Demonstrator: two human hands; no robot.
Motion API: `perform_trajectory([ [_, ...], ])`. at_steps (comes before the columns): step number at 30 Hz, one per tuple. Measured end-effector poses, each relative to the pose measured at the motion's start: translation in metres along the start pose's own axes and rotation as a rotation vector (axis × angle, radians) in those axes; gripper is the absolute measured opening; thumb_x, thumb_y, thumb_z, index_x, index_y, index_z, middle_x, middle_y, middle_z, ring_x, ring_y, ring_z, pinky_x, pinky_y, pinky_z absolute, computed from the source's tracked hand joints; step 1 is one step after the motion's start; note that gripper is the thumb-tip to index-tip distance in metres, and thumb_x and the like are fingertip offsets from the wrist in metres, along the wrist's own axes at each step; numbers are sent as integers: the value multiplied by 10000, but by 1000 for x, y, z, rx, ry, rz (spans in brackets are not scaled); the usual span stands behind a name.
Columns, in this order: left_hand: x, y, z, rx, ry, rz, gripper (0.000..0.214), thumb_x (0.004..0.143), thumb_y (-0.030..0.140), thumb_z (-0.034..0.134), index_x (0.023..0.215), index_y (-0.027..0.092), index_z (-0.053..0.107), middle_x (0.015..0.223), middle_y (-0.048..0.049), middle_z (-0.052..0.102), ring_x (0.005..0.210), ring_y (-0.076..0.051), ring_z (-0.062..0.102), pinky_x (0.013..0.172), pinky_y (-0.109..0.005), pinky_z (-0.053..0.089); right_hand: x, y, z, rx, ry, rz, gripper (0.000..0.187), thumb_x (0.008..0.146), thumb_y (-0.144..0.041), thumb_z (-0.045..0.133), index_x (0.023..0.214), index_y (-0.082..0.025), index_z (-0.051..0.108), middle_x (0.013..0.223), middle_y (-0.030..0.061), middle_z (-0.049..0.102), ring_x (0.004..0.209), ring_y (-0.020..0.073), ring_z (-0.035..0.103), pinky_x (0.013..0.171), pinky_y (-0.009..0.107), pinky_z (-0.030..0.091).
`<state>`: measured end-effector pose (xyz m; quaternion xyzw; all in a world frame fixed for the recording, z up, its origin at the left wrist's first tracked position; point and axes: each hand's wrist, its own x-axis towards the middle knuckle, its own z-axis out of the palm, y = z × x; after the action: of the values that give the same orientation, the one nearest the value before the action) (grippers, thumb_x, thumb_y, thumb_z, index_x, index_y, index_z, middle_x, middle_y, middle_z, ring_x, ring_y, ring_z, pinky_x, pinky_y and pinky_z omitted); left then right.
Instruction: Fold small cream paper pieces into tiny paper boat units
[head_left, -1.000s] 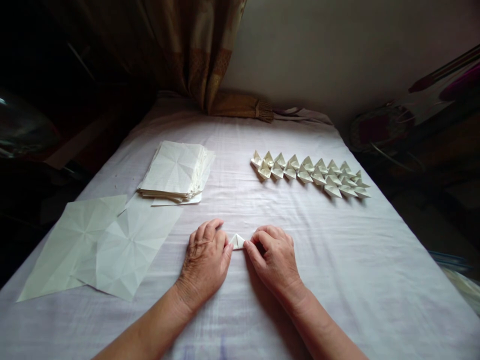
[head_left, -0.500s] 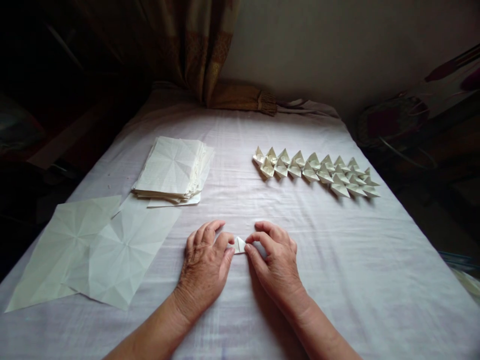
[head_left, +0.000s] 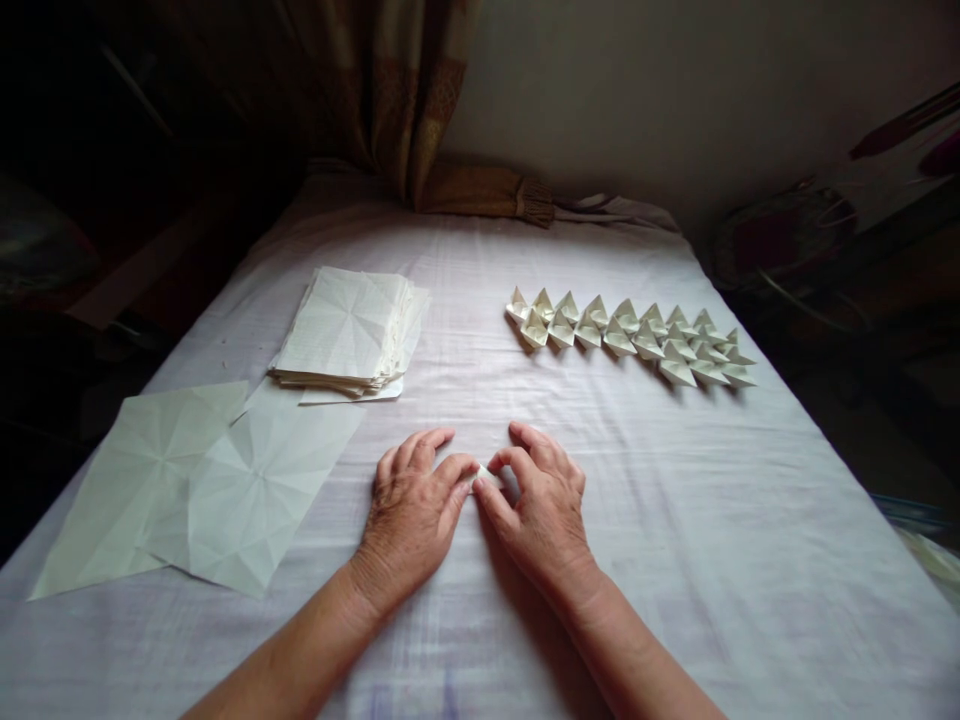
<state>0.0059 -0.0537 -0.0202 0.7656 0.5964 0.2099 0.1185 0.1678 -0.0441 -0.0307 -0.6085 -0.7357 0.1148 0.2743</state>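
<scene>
Both of my hands rest on the white cloth (head_left: 675, 520) near the front middle. My left hand (head_left: 411, 510) and my right hand (head_left: 536, 505) meet fingertip to fingertip, pinching a small folded white paper piece (head_left: 482, 473). Only a sliver of that piece shows between the fingers. Up at the right lies a double row of several finished folded paper pieces (head_left: 637, 340). A stack of creased paper squares (head_left: 349, 330) sits at the upper left.
Two unfolded creased sheets (head_left: 202, 480) lie flat at the left, overlapping each other. A brown curtain (head_left: 420, 110) hangs at the far edge, its tasselled end on the cloth. Dark clutter lines both sides of the surface.
My hands have closed in on each other, so the small paper piece is now nearly covered by my fingers. The view has shifted slightly.
</scene>
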Motion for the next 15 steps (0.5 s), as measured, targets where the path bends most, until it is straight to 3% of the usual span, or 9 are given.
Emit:
perform_trajectory([
  [6, 1, -9, 0, -22, -47, 33, 259, 880, 174, 574, 1083, 308, 662, 1329, -50, 548, 1244, -258, 470, 1026, -469, 391, 0, -2, 2, 19, -16, -1, 70, 845, -308, 632, 885, -251, 625, 1330, 118, 565, 1270, 304, 463, 999, 519, 328],
  [15, 2, -9, -1, -35, -56, 30, 254, 873, 160, 590, 1068, 305, 663, 1324, -50, 552, 1249, -256, 468, 1032, -479, 376, 4, 21, -12, 56, -88, -5, 42, 817, -270, 655, 857, -263, 669, 1336, 86, 585, 1323, 317, 432, 1018, 545, 334],
])
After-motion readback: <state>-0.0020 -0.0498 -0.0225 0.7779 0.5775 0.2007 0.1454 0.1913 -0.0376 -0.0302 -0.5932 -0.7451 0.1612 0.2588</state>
